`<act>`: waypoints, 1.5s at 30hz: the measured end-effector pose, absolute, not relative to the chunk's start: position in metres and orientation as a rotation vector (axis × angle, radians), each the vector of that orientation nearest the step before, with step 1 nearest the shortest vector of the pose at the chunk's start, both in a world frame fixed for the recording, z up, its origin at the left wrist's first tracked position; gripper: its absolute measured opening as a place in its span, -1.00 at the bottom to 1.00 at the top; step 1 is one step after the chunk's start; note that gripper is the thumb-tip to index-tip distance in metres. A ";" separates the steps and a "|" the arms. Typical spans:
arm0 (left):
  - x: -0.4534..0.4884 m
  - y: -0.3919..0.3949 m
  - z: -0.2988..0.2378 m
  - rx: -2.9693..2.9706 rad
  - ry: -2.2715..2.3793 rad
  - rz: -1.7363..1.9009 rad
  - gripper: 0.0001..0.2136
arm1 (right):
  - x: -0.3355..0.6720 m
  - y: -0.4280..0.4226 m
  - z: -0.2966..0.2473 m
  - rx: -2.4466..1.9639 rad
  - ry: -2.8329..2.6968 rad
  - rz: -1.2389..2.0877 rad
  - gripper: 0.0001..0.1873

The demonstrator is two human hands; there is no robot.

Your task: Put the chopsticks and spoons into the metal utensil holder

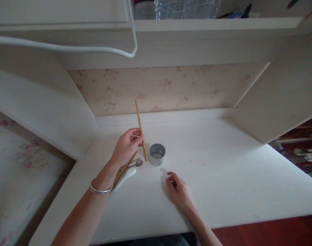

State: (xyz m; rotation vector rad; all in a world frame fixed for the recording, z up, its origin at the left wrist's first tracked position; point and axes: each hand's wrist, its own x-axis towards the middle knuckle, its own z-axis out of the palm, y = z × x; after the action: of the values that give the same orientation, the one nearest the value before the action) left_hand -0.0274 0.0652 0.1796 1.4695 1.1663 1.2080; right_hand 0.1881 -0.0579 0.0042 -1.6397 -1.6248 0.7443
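White desk [222, 171]; left hand [127, 144] pinches chopstick [139, 118], near-upright, beside metal cup [156, 161]; right hand [180, 193] loosely curled, empty; keep pinch firm, steady.

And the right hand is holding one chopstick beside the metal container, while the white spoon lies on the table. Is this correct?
The side is wrong: the head view shows the left hand holding the chopstick. The rest is correct.
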 end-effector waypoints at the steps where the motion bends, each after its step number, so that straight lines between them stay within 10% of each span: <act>1: -0.021 0.069 0.184 1.460 1.138 1.235 -0.68 | 0.188 -0.058 0.005 -1.641 -1.627 0.745 -0.71; 45: 0.017 0.101 0.089 1.813 1.324 1.080 -0.76 | 0.188 -0.060 0.019 -1.598 -1.718 0.683 -0.72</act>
State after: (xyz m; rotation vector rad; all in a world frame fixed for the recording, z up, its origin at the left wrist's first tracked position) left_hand 0.0169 0.1012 0.0892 1.8132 1.3244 1.0800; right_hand 0.1879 -0.0595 0.0188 -1.5978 -1.7178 0.6829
